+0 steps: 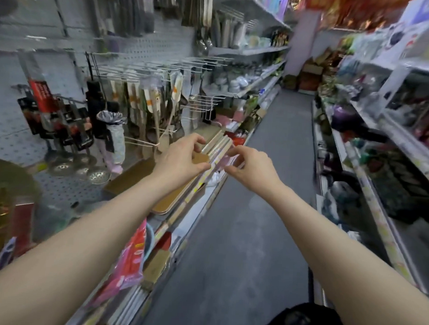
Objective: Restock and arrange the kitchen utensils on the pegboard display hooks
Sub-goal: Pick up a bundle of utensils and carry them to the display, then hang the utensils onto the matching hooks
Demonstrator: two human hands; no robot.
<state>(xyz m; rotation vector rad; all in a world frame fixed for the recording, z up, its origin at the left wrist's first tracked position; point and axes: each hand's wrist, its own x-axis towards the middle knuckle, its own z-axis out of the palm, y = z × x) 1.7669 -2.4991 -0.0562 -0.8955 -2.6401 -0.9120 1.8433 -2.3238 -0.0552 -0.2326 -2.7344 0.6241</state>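
I am seeing two hands at work, both with fingers curled in tight. The left hand's (pixel 182 161) thumb and forefinger (pixel 203 166) are pinching one end of a small pink packet (pixel 222 163), and the right hand's (pixel 253 165) fingers (pixel 234 152) are curling round its other end, thumb below. There is one packet, and it is too blurred for me to name the contents. It is lying roughly level between the two grips, its long axis running across from the left hand to the right; which end is its top I cannot tell.

The packet is hanging in the air over the front edge of the left-hand shelf (pixel 195 193), well apart from the hooks. Just behind the fingers, pale boards (pixel 218 140) are standing on edge on that shelf, and a brown tray (pixel 140 176) is lying nearer its back edge.

Further out, the pegboard (pixel 66 67) is rising behind the shelf. A row of white wire hooks (pixel 163 66) is jutting from it; I cannot count them through the blur. Wooden spatulas (pixel 147 99) are hanging handle-up from these hooks, several of them, long axes vertical. Towards the board's lower left, three perforated skimmers (pixel 97 175) are hanging with their round heads down.
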